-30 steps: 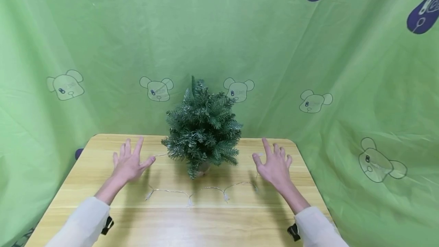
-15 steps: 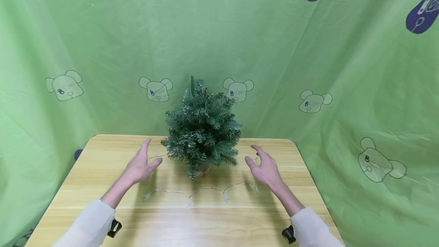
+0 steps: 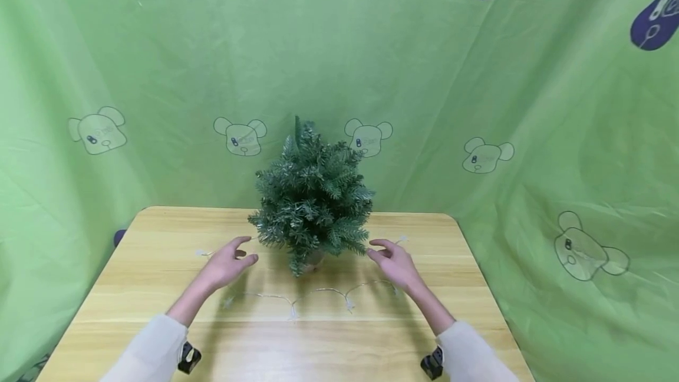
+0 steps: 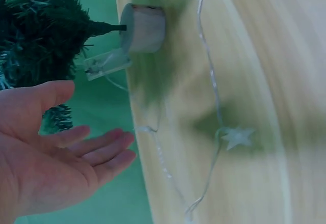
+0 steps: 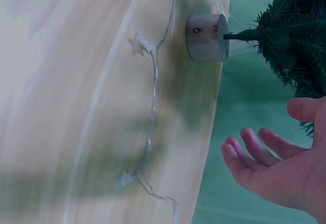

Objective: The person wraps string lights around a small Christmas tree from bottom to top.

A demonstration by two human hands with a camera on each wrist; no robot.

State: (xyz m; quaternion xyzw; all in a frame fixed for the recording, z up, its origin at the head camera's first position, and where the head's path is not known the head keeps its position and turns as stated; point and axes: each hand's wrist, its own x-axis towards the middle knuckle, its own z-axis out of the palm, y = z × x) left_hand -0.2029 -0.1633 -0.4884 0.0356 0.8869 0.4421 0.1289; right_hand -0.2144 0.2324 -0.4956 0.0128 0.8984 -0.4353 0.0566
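A small green tree [image 3: 313, 199] stands upright towards the back of the table, on a round pale base [image 4: 145, 29]. My left hand [image 3: 228, 264] is at its left side and my right hand [image 3: 394, 263] at its right, fingers loosely bent, neither gripping anything. Whether the right fingertips touch the lower branches I cannot tell. In the left wrist view the left hand [image 4: 66, 150] has its palm turned up; the right hand [image 5: 282, 165] looks alike in its view. A clear wire string with star lights [image 4: 237, 138] lies around the base. A clear box [image 4: 107, 64] is beside the base.
The wooden table [image 3: 307, 352] has its back edge close to a green curtain [image 3: 424, 75] printed with bear heads. The light string runs in front of the tree, with more stars behind both hands.
Both hands have moved inward towards the tree, and their spread fingers have relaxed into a loose bend. The tree and the string in front of it have not visibly moved.
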